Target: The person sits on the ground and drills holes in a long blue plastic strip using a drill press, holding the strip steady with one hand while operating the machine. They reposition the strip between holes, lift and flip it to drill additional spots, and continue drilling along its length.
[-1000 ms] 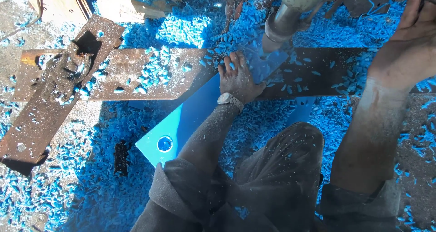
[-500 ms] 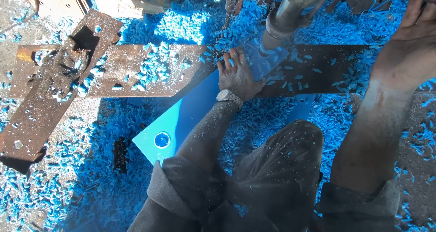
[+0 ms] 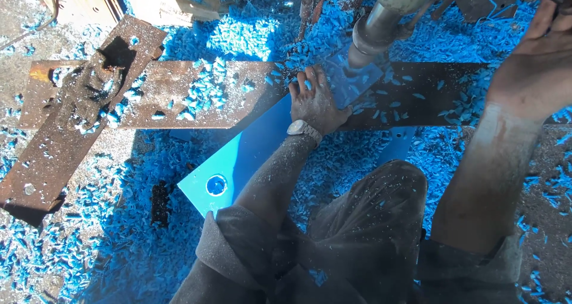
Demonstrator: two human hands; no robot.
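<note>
My left hand point(image 3: 314, 101) lies flat, fingers spread, pressing down a blue plastic strip point(image 3: 256, 146) that crosses a rusty steel bar point(image 3: 196, 95). A round hole point(image 3: 216, 185) shows near the strip's near end. The grey drill spindle point(image 3: 375, 30) comes down on the strip's far end, just right of my fingers. My right hand point(image 3: 545, 54) is raised at the upper right edge, curled around a dark handle that is mostly out of view. A watch sits on my left wrist.
Blue plastic shavings point(image 3: 250, 36) cover the floor and the bars. A second rusty bar point(image 3: 77, 107) lies slanted at the left. My knee point(image 3: 369, 220) is in the lower middle.
The view has shifted slightly. My left hand stays pressed on the blue strip and the right hand stays up at the handle.
</note>
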